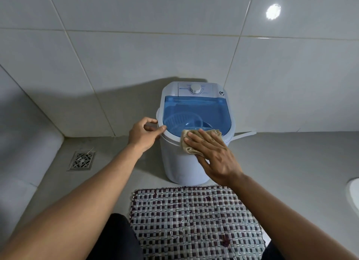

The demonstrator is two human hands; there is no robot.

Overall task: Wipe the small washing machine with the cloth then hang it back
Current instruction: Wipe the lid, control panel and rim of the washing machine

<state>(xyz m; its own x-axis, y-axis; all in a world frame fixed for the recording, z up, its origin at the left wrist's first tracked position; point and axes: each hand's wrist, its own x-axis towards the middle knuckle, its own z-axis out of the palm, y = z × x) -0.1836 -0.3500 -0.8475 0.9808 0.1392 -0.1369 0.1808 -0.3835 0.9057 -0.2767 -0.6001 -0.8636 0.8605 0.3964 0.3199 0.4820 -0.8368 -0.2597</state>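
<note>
A small white washing machine (pixel 180 166) with a see-through blue lid (pixel 196 112) and a round dial (pixel 195 88) stands on the floor against the tiled wall. My right hand (pixel 213 156) lies flat, fingers spread, pressing a beige knitted cloth (pixel 189 143) onto the machine's front rim, where lid meets body. My left hand (pixel 144 132) rests its fingertips on the machine's left rim and side handle. Through the lid I see a blue basket inside the tub.
A checked woven mat (pixel 194 222) lies on the floor just in front of the machine. A metal floor drain (pixel 81 160) sits to the left near a raised ledge. A white hose (pixel 244 134) runs out to the machine's right. A white fixture edge (pixel 353 193) shows at far right.
</note>
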